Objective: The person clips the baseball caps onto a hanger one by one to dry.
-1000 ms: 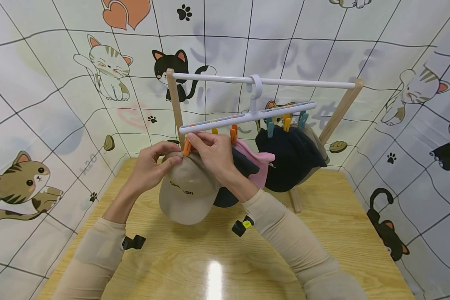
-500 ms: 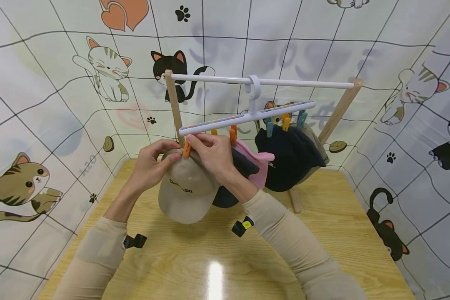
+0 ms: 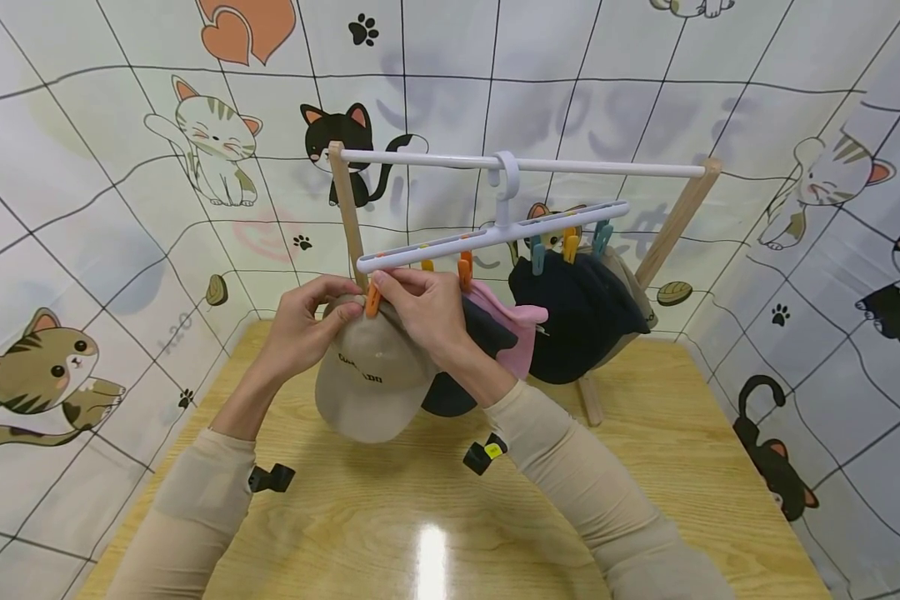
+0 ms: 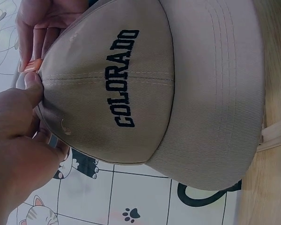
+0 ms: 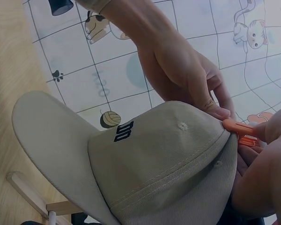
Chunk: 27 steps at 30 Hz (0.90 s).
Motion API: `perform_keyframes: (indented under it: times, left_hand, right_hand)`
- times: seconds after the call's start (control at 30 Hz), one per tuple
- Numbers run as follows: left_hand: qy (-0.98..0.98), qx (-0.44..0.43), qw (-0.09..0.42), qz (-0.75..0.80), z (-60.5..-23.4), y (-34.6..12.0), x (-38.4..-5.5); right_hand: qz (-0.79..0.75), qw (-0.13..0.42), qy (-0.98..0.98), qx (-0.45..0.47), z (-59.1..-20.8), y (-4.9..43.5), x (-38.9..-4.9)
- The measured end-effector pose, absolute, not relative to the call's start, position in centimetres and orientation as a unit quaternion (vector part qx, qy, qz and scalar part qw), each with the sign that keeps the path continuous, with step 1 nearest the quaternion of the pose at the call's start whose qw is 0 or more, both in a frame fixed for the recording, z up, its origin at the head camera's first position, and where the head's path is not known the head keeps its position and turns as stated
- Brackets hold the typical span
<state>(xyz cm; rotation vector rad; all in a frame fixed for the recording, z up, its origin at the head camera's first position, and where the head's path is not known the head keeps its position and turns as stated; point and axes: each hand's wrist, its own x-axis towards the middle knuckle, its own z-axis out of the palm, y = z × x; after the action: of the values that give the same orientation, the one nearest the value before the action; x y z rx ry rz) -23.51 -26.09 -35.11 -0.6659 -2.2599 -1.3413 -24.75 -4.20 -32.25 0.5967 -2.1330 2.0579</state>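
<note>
A beige baseball cap (image 3: 375, 383) with dark COLORADO lettering hangs crown up at the left end of a white clip hanger (image 3: 450, 243). My left hand (image 3: 303, 327) pinches the top of its crown between thumb and fingers. Right beside those fingertips, my right hand (image 3: 431, 312) pinches an orange clothespin (image 3: 373, 298). In the right wrist view the clothespin (image 5: 239, 126) has its tip at the cap's crown, with the right thumb pressed on its upper end. The left wrist view shows the cap's lettered front (image 4: 122, 79) and the left thumb close below the clothespin (image 4: 33, 65).
The hanger hooks over a white rod (image 3: 607, 167) on a wooden stand. A dark cap (image 3: 450, 396), a pink cap (image 3: 521, 325), a black cap (image 3: 577, 317) and another beige cap (image 3: 630, 275) hang farther right. Below lies a wooden table (image 3: 345, 533).
Both hands keep their grips at the crown and the clothespin. The beige cap has risen slightly, its brim shifting a little up and left in the head view.
</note>
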Motion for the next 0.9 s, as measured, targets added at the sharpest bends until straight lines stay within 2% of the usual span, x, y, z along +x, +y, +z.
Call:
perform_keyframes:
  times: [0.9]
  left_hand:
    - [-0.821,-0.232,0.226,-0.469,-34.98,-26.39,-23.83]
  right_hand:
    - [0.668,0.046,-0.708,0.227,-32.81,-4.05,-24.57]
